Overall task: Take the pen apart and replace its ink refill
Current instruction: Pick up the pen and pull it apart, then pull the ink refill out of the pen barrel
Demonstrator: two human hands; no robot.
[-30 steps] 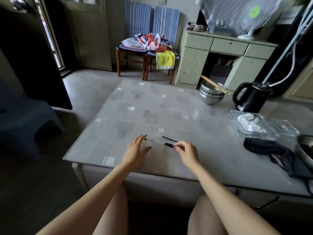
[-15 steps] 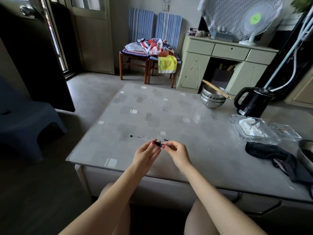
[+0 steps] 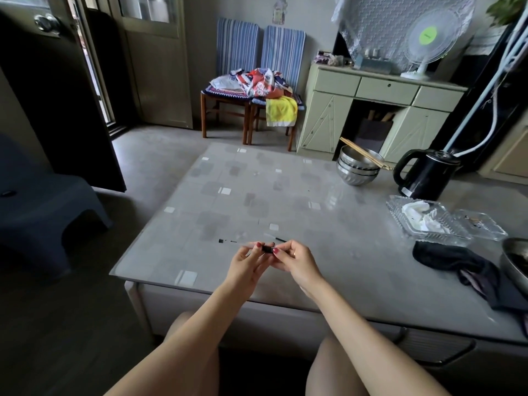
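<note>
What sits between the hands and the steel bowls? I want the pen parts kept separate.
In the head view, a thin refill beyond the hands, then bare table up to the steel bowls.

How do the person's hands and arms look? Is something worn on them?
Both forearms are bare up to the frame edge, with no sleeves, watch or bracelet visible. The nails on the left hand and right hand are painted dark red. A ring may sit on one right finger, but it is too small to tell.
</note>
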